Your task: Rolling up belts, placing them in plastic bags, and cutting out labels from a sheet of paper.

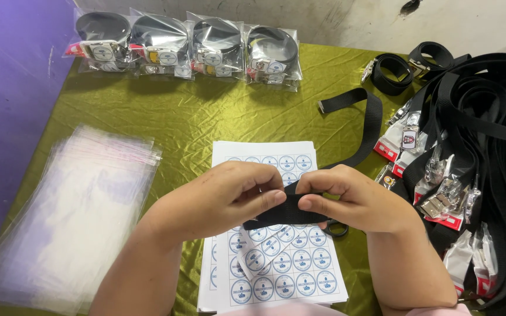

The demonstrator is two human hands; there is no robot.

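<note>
Both hands [291, 202] pinch black strap [288, 212] above sticker sheets [282, 269], beside clear bags [71, 222].

Matt black woven webbing strap [300, 208] pinched between bare hands, above glossy white paper sticker sheets [276, 257]. Shiny, creased olive satin cloth [194, 117] over the table; clear glossy plastic bags [71, 216] stacked alongside. Bright metal buckles [440, 202] on more matt webbing.

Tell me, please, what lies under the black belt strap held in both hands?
Under the black belt strap lie sticker sheets of round blue-and-white stickers on the green cloth; the hands and strap cover the middle rows.
</note>
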